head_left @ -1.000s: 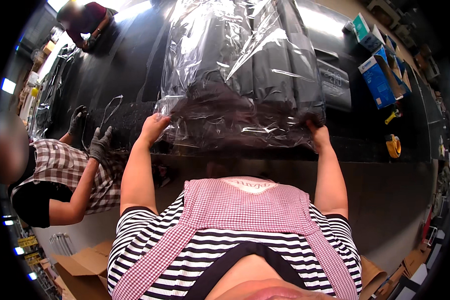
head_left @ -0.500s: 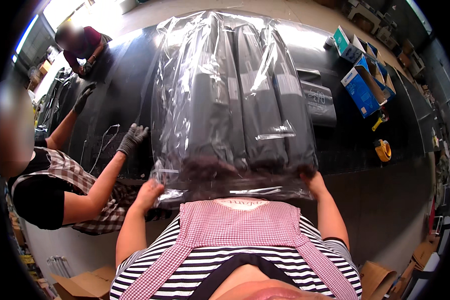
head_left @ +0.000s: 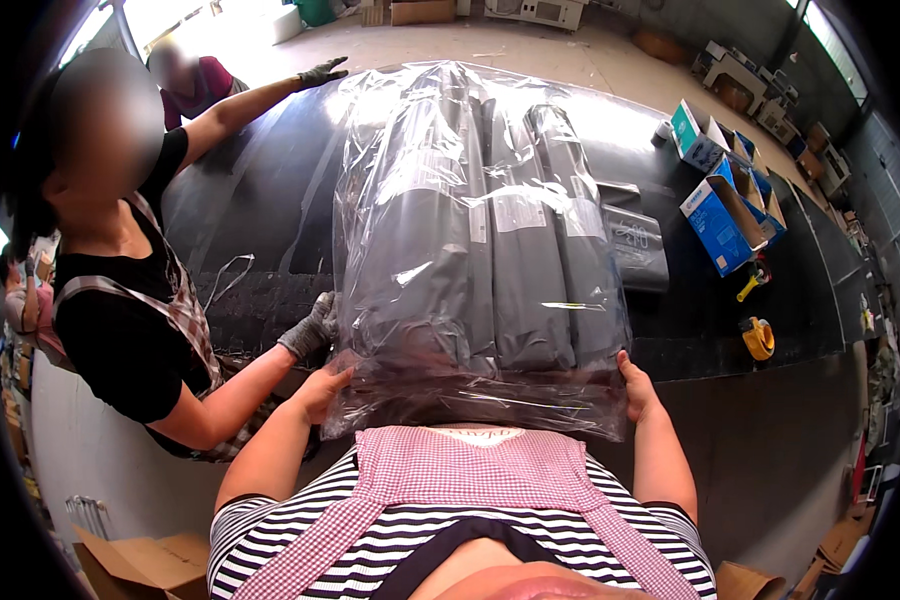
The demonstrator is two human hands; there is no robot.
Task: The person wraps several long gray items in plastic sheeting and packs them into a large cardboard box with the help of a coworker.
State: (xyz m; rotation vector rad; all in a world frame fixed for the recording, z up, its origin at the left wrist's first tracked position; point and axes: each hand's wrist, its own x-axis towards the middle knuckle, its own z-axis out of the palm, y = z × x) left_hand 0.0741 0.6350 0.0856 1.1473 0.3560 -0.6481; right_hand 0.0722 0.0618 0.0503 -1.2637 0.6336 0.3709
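While I scan from the left edge of the frame, I first see a co-worker in a black top and checked apron, whose gloved hand (head_left: 310,328) rests against the lower left side of the clear plastic bag (head_left: 475,250); their other gloved hand (head_left: 322,72) stretches out toward the upper left, over the black table (head_left: 260,200). Next comes my left hand (head_left: 322,390), fingers closed on the bag's lower left corner. The bag itself fills the centre of the frame, running from just above my chest up toward the top, and it holds several long grey rolls (head_left: 440,230) side by side. At its lower right corner my right hand (head_left: 635,392) grips the plastic edge, though glare on the film hides the fingertips, so I judge that grip mostly by the thumb. Further right, a flat grey package (head_left: 635,245) lies beside the bag, then open blue boxes (head_left: 725,205), and a yellow tape dispenser (head_left: 758,338) near the table's right edge.
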